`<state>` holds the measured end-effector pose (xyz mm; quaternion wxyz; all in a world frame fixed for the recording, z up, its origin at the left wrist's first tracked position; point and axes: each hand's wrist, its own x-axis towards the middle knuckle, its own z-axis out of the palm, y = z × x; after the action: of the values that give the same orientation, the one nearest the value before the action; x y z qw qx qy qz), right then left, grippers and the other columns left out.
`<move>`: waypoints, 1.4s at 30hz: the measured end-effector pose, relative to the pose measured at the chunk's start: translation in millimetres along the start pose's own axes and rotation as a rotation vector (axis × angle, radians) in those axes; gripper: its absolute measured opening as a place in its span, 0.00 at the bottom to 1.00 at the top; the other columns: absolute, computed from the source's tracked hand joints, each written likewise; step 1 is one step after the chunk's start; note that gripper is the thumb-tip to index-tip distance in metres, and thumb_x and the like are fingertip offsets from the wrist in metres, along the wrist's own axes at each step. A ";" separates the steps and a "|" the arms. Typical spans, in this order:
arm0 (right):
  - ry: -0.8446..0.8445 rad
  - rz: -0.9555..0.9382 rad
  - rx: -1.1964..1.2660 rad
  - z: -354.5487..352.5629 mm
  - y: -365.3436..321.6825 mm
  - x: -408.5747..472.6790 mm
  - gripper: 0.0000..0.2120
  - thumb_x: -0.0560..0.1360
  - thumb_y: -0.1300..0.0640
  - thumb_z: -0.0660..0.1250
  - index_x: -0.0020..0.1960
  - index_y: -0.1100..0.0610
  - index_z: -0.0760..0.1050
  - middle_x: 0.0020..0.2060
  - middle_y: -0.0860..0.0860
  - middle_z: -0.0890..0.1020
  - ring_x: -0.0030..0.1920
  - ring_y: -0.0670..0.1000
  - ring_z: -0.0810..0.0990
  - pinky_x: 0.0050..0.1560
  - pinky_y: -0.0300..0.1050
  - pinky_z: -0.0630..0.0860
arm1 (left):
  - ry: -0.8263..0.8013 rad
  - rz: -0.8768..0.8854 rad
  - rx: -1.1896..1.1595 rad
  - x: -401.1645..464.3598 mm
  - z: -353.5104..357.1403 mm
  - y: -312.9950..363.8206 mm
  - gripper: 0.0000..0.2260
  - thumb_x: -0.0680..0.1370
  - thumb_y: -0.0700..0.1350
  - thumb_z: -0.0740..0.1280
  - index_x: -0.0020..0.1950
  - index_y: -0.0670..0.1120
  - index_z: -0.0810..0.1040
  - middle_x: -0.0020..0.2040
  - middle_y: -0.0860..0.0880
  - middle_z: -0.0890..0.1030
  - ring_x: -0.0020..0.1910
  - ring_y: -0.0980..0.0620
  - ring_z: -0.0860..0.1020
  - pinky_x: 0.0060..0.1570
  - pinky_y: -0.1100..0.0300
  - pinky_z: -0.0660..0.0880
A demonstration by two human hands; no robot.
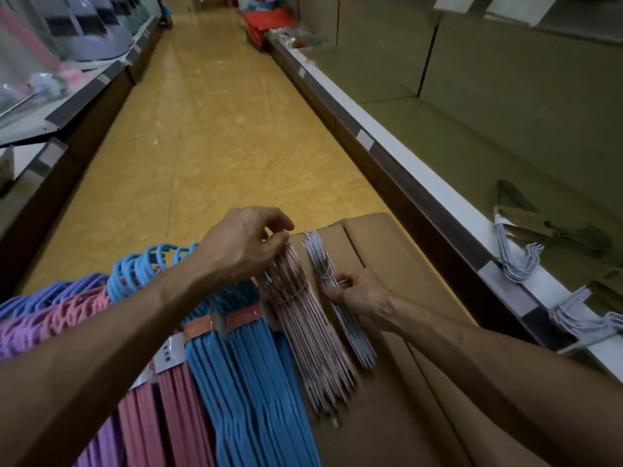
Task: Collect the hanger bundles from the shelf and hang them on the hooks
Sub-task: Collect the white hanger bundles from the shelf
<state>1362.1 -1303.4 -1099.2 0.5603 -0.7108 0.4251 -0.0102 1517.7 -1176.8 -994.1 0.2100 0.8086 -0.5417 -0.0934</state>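
A pale pink hanger bundle [303, 318] hangs in front of me, tied with a band near its top. My left hand [246, 244] pinches its hook ends. Beside it on the right hangs a thinner grey-white hanger bundle [354, 332]; my right hand [357, 294] grips it just below its tie. Both bundles lie against a brown cardboard panel [404, 382]. To the left hang blue hanger bundles [242, 375], then pink hangers [175, 416] and purple hangers [20, 335]. More grey-white hanger bundles [519, 261] lie on the shelf [472, 156] at the right, one near its front edge [580, 321].
A yellow tiled aisle floor [209, 136] runs ahead between two shelf rows. The left shelves [84, 79] carry grey basins and pink goods. Red items [266, 21] sit far down the aisle on the right. Cardboard lines the right shelf.
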 end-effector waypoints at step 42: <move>0.709 0.174 -0.389 -338.1 117.4 -61.1 0.25 0.79 0.45 0.64 0.73 0.53 0.66 0.67 0.57 0.74 0.64 0.60 0.75 0.65 0.55 0.72 | -0.217 -0.109 -0.755 72.0 146.2 214.4 0.09 0.82 0.44 0.64 0.62 0.49 0.76 0.50 0.49 0.79 0.47 0.54 0.82 0.45 0.61 0.82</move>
<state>1087.5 -1533.5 -1039.7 0.2331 -0.7173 0.6443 -0.1265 1311.5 -1347.2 -1024.9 0.4288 0.6875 -0.4445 -0.3820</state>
